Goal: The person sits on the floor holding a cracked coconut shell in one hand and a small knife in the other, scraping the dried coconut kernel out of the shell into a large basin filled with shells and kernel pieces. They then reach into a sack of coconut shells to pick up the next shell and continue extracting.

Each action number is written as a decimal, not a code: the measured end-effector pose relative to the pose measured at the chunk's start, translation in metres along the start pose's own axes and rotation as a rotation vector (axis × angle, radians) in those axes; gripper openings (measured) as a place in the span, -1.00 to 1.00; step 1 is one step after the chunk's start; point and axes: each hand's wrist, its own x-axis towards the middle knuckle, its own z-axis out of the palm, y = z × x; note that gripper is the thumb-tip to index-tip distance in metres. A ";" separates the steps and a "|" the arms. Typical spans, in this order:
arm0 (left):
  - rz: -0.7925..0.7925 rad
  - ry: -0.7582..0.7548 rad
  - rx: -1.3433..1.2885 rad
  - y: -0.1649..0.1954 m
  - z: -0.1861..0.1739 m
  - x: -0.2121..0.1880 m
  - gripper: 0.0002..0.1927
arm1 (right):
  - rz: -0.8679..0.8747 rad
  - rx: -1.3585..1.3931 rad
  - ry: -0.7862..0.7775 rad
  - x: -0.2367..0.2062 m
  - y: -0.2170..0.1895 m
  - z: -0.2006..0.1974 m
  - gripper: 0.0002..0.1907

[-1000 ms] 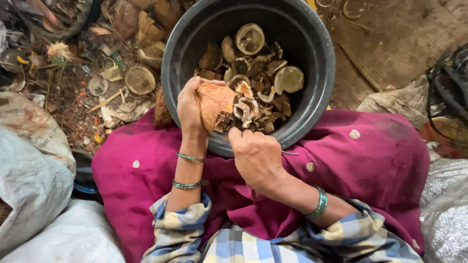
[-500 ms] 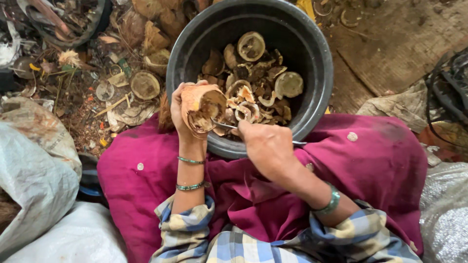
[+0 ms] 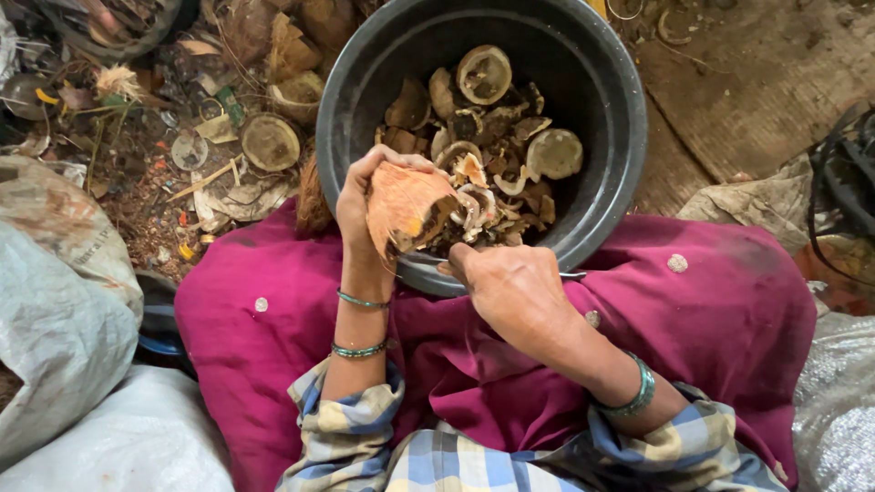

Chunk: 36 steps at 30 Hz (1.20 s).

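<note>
My left hand grips a broken coconut shell piece, orange-brown outside, held over the near rim of a dark round tub. My right hand is closed around a thin metal knife whose blade pokes into the underside of the shell; its handle end shows at the right of my fist. The tub holds several coconut shell halves and pieces, some with pale flesh. Both wrists wear green bangles. A magenta cloth covers my lap under the tub.
Coconut husks, shell halves and scraps litter the ground at upper left. Grey-white sacks lie at the left and lower left. Bare concrete floor is at upper right, and dark cables lie at the right edge.
The shell piece has turned in my left hand, showing its orange outer side again. My right hand has moved in closer under it with the knife. The tub stays put.
</note>
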 end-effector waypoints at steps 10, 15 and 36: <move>0.086 -0.040 0.438 -0.009 0.005 -0.005 -0.78 | -0.037 -0.185 0.134 -0.009 0.003 0.036 -0.93; 0.210 0.003 0.452 -0.005 0.000 0.000 -0.78 | -0.004 -0.358 0.261 -0.011 -0.017 0.061 -0.98; 0.024 0.026 -0.048 -0.003 -0.034 0.009 -0.66 | 0.017 -0.025 0.141 -0.003 0.000 0.016 -0.87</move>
